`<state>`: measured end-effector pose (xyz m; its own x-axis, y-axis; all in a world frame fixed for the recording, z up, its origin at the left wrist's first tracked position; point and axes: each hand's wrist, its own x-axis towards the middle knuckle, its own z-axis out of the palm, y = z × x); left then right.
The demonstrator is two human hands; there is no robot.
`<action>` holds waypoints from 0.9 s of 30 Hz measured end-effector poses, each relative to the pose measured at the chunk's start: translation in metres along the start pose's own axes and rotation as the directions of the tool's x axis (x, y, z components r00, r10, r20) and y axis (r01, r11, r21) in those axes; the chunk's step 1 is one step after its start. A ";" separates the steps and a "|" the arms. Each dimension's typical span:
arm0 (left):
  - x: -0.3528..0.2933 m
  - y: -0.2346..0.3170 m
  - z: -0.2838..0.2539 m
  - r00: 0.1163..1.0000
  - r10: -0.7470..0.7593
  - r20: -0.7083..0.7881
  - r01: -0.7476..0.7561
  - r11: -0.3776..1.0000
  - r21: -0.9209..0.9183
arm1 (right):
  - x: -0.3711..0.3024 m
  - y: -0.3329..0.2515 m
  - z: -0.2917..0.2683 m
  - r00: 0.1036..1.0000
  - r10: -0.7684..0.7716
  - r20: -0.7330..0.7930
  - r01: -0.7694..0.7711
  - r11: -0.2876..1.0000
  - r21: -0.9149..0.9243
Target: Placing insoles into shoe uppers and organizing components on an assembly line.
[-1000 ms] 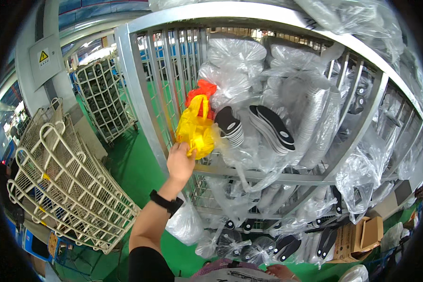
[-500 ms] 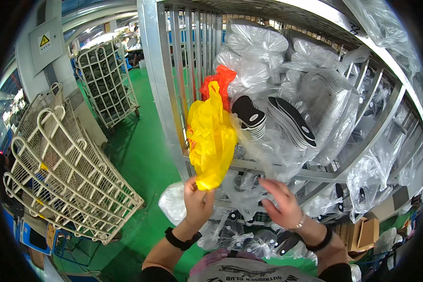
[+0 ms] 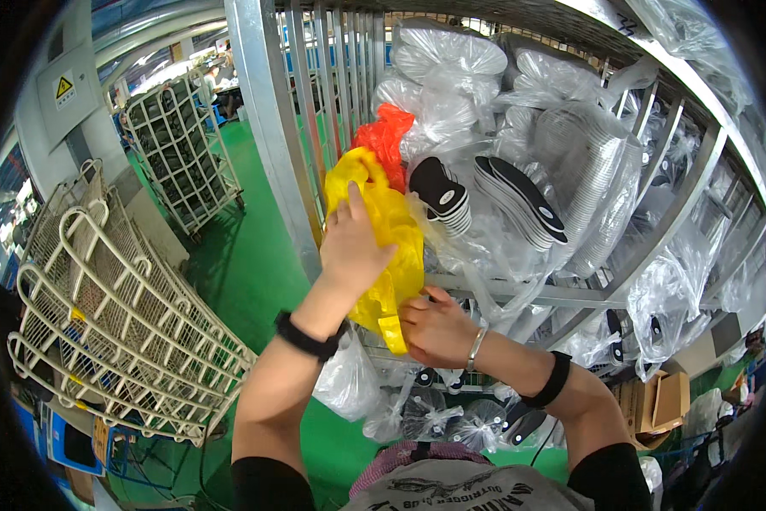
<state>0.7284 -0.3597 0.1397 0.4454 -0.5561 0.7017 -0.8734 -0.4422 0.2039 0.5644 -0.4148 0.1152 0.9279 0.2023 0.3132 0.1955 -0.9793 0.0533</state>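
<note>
Fingers of the left hand (image 3: 355, 253) are lying open over the upper part of a yellow bag (image 3: 405, 264), index pointing away and thumb jutting to the right. Nearer the camera, the right hand (image 3: 438, 330) is curling at the bag's lower right edge; its fingertips are partly hiding, and from my remote seat I cannot tell whether they are gripping the plastic. The yellow bag is sitting beneath the left fingers and just left of the right ones, at the front corner of a metal rack (image 3: 268, 111). Beyond the left fingertips, a red bag (image 3: 386, 134) is resting. To the right of those fingers, insoles (image 3: 519, 198) are lying stacked among clear bags (image 3: 451, 61). Well left of both hands' fingers, I am seeing a mesh trolley (image 3: 120, 328); far to the right of the right fingers, a cardboard box (image 3: 671, 399) is standing open.
</note>
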 end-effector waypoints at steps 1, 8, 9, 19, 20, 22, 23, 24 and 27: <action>0.006 -0.007 0.010 1.000 -0.001 -0.002 0.001 1.000 0.005 | -0.002 -0.001 -0.002 0.988 0.040 0.150 -0.045 0.999 0.030; -0.021 -0.007 0.007 0.953 -0.244 -0.180 0.129 0.864 -0.486 | -0.028 0.042 -0.037 0.934 0.168 -0.315 -0.190 0.981 -0.040; -0.026 -0.001 0.003 0.931 -0.311 -0.189 0.153 0.804 -0.574 | -0.020 0.047 -0.048 0.895 0.151 -0.420 -0.210 0.973 -0.099; -0.034 0.000 0.042 0.963 -0.270 -0.013 0.182 0.685 -0.706 | 0.052 0.131 -0.077 0.504 0.753 0.423 -0.801 0.223 0.556; -0.033 0.008 0.046 0.957 -0.276 0.089 0.259 0.673 -0.693 | 0.055 0.139 -0.066 0.539 0.709 0.454 -0.826 0.339 0.451; -0.037 0.000 0.069 0.943 -0.274 0.189 0.323 0.616 -0.719 | 0.078 0.134 -0.050 0.543 0.705 0.456 -0.840 0.467 0.277; -0.032 0.003 0.071 0.946 -0.260 0.195 0.318 0.613 -0.724 | 0.085 0.125 -0.041 0.509 0.750 0.422 -0.860 0.463 0.215; -0.025 0.007 0.074 0.932 -0.241 0.270 0.358 0.723 -0.591 | 0.089 0.121 -0.032 0.496 0.761 0.419 -0.868 0.449 0.211; -0.015 -0.002 0.093 0.923 -0.180 0.341 0.333 0.816 -0.473 | 0.095 0.108 -0.011 0.228 0.913 0.337 -0.940 0.116 0.320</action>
<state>0.7417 -0.4155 0.0651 0.6351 -0.6735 0.3783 -0.6571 -0.2136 0.7229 0.6699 -0.5016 0.1611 0.4970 -0.8445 -0.1997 -0.7479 -0.3001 -0.5921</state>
